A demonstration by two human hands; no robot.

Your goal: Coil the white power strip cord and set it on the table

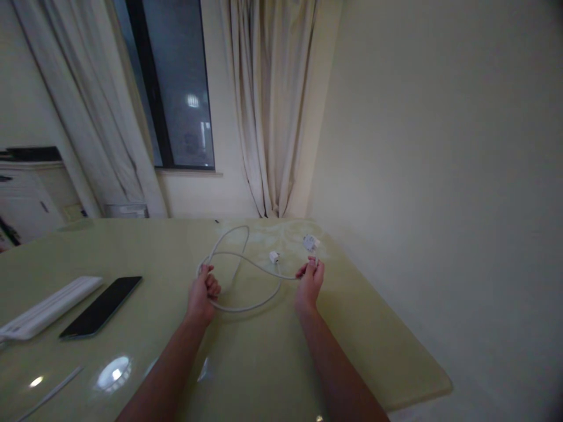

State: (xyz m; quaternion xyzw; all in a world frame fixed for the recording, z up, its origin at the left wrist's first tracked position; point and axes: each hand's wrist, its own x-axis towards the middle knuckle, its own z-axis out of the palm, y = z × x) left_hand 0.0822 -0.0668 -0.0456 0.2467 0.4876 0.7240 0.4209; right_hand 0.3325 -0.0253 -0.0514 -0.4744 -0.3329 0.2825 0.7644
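One white cable (246, 309) is looping over the green surface (255, 363); the left hand (204, 291) is gripping its coil, the right hand (310, 280) is pinching another stretch, and a small white plug (274, 257) is showing between them.

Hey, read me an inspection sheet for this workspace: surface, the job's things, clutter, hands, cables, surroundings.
Surface: glossy green tabletop, reflecting lights.
Job's things: white cable; small white block, apparently joined to it; white piece just beyond the right hand, details unclear.
Clutter: long white bar and dark flat device, side by side at left.
Hands: left hand and right hand both hold the white cable.
Cables: white cable looped between the hands; white cord at lower left.
Surroundings: window, curtains, wall, cabinet.
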